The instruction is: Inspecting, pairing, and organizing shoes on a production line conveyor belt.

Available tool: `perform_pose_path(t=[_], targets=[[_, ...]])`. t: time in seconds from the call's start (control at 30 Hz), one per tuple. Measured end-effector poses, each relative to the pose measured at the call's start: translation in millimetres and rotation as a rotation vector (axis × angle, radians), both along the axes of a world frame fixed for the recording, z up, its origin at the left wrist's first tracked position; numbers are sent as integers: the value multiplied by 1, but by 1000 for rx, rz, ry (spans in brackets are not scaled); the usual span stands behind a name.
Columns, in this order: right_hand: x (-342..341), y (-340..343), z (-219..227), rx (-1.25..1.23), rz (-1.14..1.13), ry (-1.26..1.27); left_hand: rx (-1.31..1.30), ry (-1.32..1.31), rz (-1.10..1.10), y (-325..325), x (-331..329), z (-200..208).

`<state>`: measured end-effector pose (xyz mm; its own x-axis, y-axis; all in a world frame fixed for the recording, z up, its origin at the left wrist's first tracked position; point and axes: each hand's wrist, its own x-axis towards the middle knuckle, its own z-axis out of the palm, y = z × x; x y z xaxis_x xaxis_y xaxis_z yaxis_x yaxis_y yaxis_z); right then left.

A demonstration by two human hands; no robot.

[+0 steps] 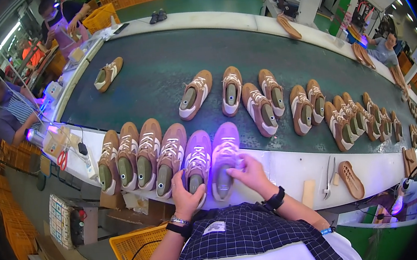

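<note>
Under a violet light, two brown and white lace-up sneakers stand side by side at the near edge of the white ledge, toes pointing away from me. My left hand (187,195) grips the heel of the left sneaker (198,154), thumb and fingers on either side of the grey-green last inside it. At the right sneaker (224,148), which looks slightly blurred, my right hand (251,173) has its thumb by the heel opening and its fingers along the right side. To the left, a row of several similar sneakers (172,149) stands close together on the ledge.
More sneakers (196,94) stand on the dark green belt (152,80). Right of me on the white ledge (283,165) lie a metal tool (330,178) and a brown sole (351,180). Red-handled scissors (62,160) lie at left. A yellow crate (139,244) sits below. Other people work around the belt.
</note>
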<state>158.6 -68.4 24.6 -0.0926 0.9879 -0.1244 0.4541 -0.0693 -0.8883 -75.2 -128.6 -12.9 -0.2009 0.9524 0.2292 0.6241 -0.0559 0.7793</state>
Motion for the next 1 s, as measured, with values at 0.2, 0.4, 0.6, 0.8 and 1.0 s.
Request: perform_pose_path(t=[0.2, 0.4, 0.6, 0.8, 1.0], targets=[[12, 6, -25, -214, 102, 85, 137, -125, -13, 2, -2, 35], [57, -5, -77, -688, -41, 332, -81, 38, -344, 118, -43, 72], [77, 8, -89, -644, -82, 278, -399, 157, -221, 314, -40, 43], [102, 15, -90, -597, -218, 307, -547, 110, -58, 387, -21, -28], [118, 20, -68, -422, -304, 402, -478, -289, -18, 380, -27, -51]])
